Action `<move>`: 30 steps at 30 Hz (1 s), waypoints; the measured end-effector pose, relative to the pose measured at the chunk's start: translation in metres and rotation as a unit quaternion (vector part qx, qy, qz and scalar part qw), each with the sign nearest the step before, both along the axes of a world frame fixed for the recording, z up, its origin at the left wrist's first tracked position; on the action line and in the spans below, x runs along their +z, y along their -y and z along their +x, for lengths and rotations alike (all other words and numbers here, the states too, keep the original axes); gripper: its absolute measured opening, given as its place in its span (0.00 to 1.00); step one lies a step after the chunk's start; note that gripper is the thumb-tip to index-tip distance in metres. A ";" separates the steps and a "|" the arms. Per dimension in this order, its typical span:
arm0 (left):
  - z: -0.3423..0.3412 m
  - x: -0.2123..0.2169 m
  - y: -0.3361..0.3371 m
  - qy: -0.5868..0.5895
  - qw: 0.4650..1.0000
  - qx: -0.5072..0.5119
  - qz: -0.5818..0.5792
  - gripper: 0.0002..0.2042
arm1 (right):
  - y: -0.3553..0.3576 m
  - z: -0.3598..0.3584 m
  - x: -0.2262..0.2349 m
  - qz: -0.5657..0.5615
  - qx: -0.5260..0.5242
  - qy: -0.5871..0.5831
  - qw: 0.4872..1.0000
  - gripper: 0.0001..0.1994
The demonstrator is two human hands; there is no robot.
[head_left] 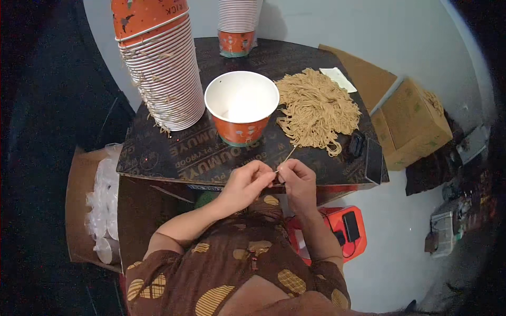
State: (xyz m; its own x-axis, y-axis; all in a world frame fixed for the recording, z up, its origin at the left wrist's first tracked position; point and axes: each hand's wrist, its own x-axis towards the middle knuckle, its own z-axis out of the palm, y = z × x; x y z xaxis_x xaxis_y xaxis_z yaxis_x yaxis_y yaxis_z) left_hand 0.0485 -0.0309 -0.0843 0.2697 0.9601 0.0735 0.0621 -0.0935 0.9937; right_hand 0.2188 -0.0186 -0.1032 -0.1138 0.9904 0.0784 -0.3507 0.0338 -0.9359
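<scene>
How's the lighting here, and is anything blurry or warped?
Head view: the strands look sharp, clutter at far right soft; lens curvature apparently bows the table; frame corners fall black; a faint shadow lies on the wall beside the far cups.

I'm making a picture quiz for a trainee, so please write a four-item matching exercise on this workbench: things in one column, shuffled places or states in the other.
Things
1. Open tub
2. Tan strand pile
3. Large tub stack
4. White slip

Places or states
A. Loose and tangled, just right of the single tub
B. Flat, by the far right edge of the tangled heap
C. Nested together at the table's left, tan bits clinging to the rims
D. Standing alone, mouth up, near the table's middle

Right pairs: 1-D, 2-A, 3-C, 4-B
</scene>
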 end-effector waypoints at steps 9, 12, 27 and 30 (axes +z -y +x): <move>-0.003 -0.009 0.000 -0.006 0.998 0.042 0.050 0.10 | 0.007 0.001 0.016 0.377 -0.253 0.439 0.775 0.13; -0.007 -0.005 0.001 -0.023 0.996 0.022 0.089 0.11 | 0.003 0.004 0.031 0.455 -0.147 0.438 0.762 0.14; -0.038 0.031 -0.012 -0.056 0.965 0.163 0.199 0.16 | -0.062 -0.020 0.027 0.330 -0.227 0.284 0.871 0.05; -0.046 0.029 -0.016 -0.060 0.955 0.173 0.233 0.16 | -0.070 -0.024 0.028 0.314 -0.233 0.273 0.879 0.05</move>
